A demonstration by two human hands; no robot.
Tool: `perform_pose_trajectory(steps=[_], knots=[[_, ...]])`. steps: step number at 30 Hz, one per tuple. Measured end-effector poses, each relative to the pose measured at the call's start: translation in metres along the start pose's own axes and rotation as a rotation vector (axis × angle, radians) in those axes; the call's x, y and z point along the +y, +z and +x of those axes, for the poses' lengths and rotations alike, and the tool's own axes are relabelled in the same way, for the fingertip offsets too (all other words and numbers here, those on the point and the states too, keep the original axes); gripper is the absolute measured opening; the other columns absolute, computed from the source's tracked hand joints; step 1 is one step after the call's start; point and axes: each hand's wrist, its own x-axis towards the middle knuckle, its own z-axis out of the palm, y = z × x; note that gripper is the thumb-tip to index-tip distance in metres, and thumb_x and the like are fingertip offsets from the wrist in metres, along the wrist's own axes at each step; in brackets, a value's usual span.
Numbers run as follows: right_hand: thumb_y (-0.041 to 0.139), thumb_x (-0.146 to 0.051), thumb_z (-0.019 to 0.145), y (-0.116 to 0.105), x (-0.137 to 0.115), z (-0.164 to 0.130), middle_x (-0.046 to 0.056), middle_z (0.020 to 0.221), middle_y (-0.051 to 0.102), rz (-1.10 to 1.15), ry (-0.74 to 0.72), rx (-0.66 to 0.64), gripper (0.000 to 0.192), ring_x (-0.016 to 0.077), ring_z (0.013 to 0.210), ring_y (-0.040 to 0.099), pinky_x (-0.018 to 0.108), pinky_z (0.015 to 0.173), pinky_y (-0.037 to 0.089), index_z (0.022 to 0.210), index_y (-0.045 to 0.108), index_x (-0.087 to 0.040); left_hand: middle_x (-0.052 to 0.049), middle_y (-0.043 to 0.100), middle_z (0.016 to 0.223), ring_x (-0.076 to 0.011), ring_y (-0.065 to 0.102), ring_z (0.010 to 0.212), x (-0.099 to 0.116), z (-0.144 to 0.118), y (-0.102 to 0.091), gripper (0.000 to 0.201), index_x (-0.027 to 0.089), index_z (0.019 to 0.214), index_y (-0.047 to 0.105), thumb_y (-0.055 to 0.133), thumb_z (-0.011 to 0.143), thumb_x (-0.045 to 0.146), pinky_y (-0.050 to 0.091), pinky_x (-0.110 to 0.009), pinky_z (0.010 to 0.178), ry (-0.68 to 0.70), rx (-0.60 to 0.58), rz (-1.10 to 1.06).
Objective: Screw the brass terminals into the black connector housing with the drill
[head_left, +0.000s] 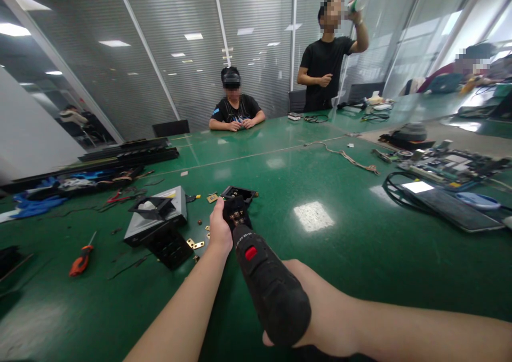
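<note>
My right hand (308,292) grips a black cordless drill (268,282) with a red switch on top. The drill's front end points away from me, at a black plastic part with brass terminals (237,215). My left hand (221,228) is closed on the left side of that part and steadies it at the table. Whether the drill's bit touches a screw is hidden. Just behind lies another black frame-like piece (240,192). Brass strips (196,243) and small fittings are scattered left of my left hand.
A grey metal box (176,202) with black frames (170,244) stands at left, near an orange screwdriver (82,260) and red pliers (120,195). Circuit boards (460,162) and a dark flat panel (452,204) lie at right. Two people are across the green table (360,260).
</note>
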Motion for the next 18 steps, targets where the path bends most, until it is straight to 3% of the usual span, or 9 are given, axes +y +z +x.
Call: perform_pose_trajectory(steps=[9, 18], knots=[[0.085, -0.01, 0.058, -0.002, -0.001, 0.001, -0.003, 0.073, 0.064, -0.075, 0.062, 0.06, 0.03, 0.0122, 0.066, 0.053, 0.024, 0.062, 0.043, 0.076, 0.062, -0.016, -0.009, 0.078, 0.095, -0.0236, 0.074, 0.082, -0.01, 0.016, -0.015, 0.06, 0.014, 0.11, 0.077, 0.077, 0.081, 0.067, 0.059, -0.033, 0.07, 0.039, -0.078, 0.122], [0.083, -0.008, 0.059, 0.0, -0.005, -0.001, -0.003, 0.072, 0.063, -0.042, 0.039, 0.045, 0.029, 0.0119, 0.065, 0.052, 0.025, 0.063, 0.045, 0.076, 0.061, -0.017, -0.009, 0.079, 0.096, -0.0229, 0.074, 0.08, -0.013, 0.021, -0.016, 0.061, 0.015, 0.109, 0.077, 0.077, 0.081, 0.068, 0.059, -0.032, 0.069, 0.054, -0.099, 0.111]])
